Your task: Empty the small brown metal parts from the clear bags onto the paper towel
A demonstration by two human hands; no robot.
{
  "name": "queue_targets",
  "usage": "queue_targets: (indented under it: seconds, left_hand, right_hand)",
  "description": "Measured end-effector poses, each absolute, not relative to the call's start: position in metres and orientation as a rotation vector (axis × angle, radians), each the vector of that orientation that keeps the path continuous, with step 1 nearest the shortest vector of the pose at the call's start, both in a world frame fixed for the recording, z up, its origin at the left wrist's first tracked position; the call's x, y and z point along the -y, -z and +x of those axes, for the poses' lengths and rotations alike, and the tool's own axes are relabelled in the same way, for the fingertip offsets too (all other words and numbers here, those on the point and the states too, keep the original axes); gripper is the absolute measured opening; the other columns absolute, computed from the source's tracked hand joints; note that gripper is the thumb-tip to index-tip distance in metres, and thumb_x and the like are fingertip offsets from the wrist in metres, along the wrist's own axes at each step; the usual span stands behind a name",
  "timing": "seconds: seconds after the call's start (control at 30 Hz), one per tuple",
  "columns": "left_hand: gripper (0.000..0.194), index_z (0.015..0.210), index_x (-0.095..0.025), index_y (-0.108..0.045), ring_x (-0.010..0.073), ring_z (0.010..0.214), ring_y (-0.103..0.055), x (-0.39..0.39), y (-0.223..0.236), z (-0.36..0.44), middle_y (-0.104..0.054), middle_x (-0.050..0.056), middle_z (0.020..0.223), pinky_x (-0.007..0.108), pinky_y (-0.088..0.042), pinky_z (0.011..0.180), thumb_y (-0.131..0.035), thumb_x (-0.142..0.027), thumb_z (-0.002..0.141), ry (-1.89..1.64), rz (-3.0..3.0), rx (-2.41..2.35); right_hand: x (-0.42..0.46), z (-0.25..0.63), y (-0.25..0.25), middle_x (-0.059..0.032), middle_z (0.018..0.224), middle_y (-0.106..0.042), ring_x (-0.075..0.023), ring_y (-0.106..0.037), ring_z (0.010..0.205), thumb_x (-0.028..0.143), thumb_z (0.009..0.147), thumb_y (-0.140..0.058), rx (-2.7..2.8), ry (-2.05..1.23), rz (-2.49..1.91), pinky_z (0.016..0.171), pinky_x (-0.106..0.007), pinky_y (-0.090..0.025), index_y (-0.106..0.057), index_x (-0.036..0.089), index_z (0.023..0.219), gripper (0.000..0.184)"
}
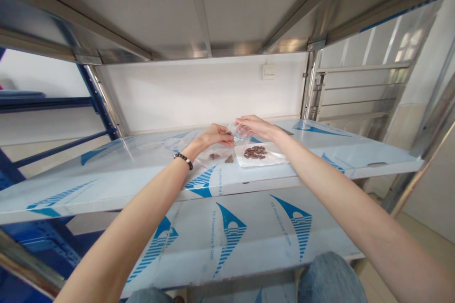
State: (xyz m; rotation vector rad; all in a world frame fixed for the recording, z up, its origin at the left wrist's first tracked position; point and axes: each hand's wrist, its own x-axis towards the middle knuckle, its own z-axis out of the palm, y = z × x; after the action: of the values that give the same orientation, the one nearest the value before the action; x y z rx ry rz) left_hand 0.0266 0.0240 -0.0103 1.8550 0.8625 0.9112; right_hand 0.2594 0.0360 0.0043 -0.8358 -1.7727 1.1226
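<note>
Over the middle of the shelf, a clear plastic bag (242,141) hangs between my two hands. My left hand (217,135), with a beaded bracelet at the wrist, is closed with its fingertips pinched on the bag's left side. Curved around the right side of the bag, my right hand (254,126) grips its thin film; part of the fingers shows through the plastic. Just below lies a heap of small brown stick-like pieces (255,152) on a white sheet (245,163). A smaller brown cluster (229,159) sits to its left, beside another dark reddish clump (214,156).
The metal shelf (135,175) wears blue-printed protective film, and a lower filmed shelf (256,232) juts out beneath it. Overhead is an upper shelf's underside (241,9). Metal posts (310,85) and a white wall (199,90) bound the back. A dark flat object (284,130) lies behind my right hand.
</note>
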Motion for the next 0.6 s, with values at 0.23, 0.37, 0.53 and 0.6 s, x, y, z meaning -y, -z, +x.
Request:
queue_targets:
  seconds: [0.23,0.37,0.53,0.6]
  left_hand:
    - [0.024,0.078,-0.019,-0.076,0.0215,0.074,-0.076,-0.022,0.008,0.031,-0.079,0.01,0.08,0.037,-0.064,0.084,-0.096,-0.031,0.076,-0.949,1.886,-0.884]
    - [0.024,0.081,-0.016,-0.076,0.0208,0.074,-0.075,-0.024,0.009,0.032,-0.079,0.011,0.082,0.036,-0.064,0.082,-0.094,-0.032,0.079,-1.02,1.908,-0.869]
    - [0.031,0.089,-0.015,-0.079,0.0201,0.071,-0.076,-0.027,0.009,0.035,-0.08,0.011,0.083,0.036,-0.065,0.08,-0.098,-0.034,0.074,-1.056,1.913,-0.847]
    - [0.036,0.093,-0.014,-0.078,0.0211,0.07,-0.076,-0.027,0.009,0.037,-0.08,0.011,0.082,0.037,-0.065,0.079,-0.099,-0.035,0.073,-1.072,1.916,-0.848]
  right_hand:
    - [-0.042,0.262,-0.006,-0.0077,0.085,-0.079,-0.0146,-0.07,0.068,0.021,0.088,-0.087,1.87,-0.996,-0.866,0.063,-0.024,-0.056,-0.077,0.017,0.084,0.012]
    - [-0.04,0.266,-0.009,-0.0077,0.081,-0.078,-0.016,-0.072,0.071,0.018,0.085,-0.088,1.892,-0.963,-0.88,0.063,-0.025,-0.058,-0.077,0.018,0.081,0.011]
    - [-0.033,0.272,-0.014,-0.0086,0.078,-0.077,-0.0185,-0.072,0.07,0.022,0.081,-0.092,1.928,-0.994,-0.92,0.061,-0.028,-0.06,-0.077,0.018,0.08,0.016]
    - [-0.03,0.275,-0.016,-0.0085,0.076,-0.076,-0.0191,-0.073,0.07,0.023,0.078,-0.095,1.954,-1.029,-0.936,0.06,-0.028,-0.06,-0.077,0.017,0.079,0.019]
